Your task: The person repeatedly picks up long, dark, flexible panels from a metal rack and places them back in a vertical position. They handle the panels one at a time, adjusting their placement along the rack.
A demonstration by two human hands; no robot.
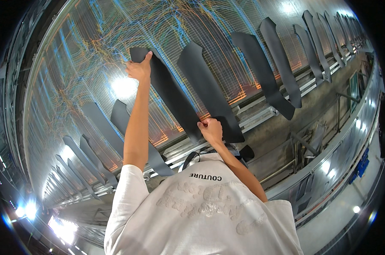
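A long, flat black strip [171, 93] with an angled far end slants over the patterned table, in front of me. My left hand [139, 69] is at its far end, with the thumb pressed on the strip's surface and the fingers curled at its edge. Near the table's front edge, my right hand [210, 130] is closed in a pinch at the strip's near end. Just right of it lies a similar black strip [209, 85], its near end partly behind my right hand. What the strips are made of I cannot tell.
More dark strips [260, 63] lie in pairs to the right, and grey strips [103, 121] run along the left. Coloured lines cover the tabletop [94, 55]. A metal rail [256, 119] borders its near edge. Beyond the rail at right stands a metal frame [303, 144].
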